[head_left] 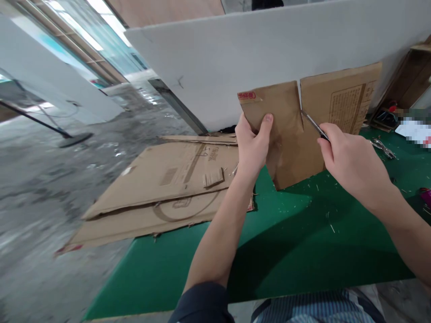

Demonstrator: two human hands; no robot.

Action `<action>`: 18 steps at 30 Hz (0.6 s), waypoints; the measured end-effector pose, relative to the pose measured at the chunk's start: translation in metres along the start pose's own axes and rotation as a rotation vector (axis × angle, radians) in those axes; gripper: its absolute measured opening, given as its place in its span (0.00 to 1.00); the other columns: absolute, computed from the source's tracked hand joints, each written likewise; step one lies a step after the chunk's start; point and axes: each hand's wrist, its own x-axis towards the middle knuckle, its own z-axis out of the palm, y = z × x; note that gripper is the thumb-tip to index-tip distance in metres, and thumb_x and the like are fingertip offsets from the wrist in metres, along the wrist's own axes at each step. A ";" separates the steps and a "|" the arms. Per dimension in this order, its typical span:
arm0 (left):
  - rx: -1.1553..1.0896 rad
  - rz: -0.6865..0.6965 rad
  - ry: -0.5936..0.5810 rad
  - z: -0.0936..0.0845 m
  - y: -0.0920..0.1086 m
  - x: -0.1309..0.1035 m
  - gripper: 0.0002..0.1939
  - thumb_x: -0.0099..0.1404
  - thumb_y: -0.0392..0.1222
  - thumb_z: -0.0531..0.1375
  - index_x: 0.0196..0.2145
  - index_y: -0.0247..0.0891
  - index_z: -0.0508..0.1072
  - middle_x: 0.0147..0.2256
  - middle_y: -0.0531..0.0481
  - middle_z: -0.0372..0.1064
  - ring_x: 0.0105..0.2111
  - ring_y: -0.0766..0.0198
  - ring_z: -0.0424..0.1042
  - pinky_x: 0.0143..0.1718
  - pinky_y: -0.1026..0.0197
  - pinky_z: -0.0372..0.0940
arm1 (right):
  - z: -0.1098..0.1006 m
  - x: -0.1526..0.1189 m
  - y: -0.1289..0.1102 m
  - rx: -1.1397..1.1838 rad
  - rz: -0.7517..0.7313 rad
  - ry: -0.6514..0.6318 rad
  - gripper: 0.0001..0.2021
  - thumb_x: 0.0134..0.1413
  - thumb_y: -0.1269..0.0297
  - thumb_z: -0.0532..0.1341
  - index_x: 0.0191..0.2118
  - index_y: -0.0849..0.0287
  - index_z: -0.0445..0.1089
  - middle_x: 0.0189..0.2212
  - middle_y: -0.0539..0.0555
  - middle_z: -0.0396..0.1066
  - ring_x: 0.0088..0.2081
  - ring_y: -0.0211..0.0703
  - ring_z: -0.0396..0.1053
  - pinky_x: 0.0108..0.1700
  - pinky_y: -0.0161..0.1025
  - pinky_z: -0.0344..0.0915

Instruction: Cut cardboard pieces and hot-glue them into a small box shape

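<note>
A brown cardboard piece (289, 148) is held up over the green table, a slit running down from its top edge. My left hand (254, 139) grips its left side, the thumb on the near face and the fingers hidden behind. Closed around a thin metal blade tool (314, 123), my right hand (353, 161) is at the right of the slit. The blade's tip touches the cardboard inside the slit. Printed text and a box outline show on the part to the right.
Flattened cardboard sheets (168, 179) lie on the left of the green table (161, 273), overhanging its edge. A white board (269, 49) stands behind. Metal pliers-like tools (384, 148) and a wooden box (409, 76) are at the right. Small scraps dot the tabletop.
</note>
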 end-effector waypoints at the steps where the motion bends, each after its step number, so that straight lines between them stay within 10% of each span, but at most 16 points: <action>1: -0.005 -0.004 -0.002 0.000 0.000 0.000 0.18 0.62 0.55 0.65 0.43 0.40 0.72 0.43 0.48 0.73 0.51 0.53 0.73 0.55 0.51 0.68 | 0.001 -0.001 0.000 -0.008 0.000 0.009 0.17 0.69 0.61 0.46 0.51 0.60 0.68 0.23 0.55 0.70 0.22 0.42 0.66 0.24 0.36 0.54; 18: -0.014 -0.005 0.023 0.001 -0.005 0.000 0.19 0.62 0.56 0.65 0.44 0.41 0.72 0.44 0.50 0.73 0.54 0.53 0.71 0.59 0.50 0.65 | 0.006 -0.005 -0.015 -0.095 0.056 0.040 0.21 0.67 0.60 0.46 0.57 0.60 0.68 0.18 0.55 0.67 0.24 0.46 0.69 0.28 0.38 0.61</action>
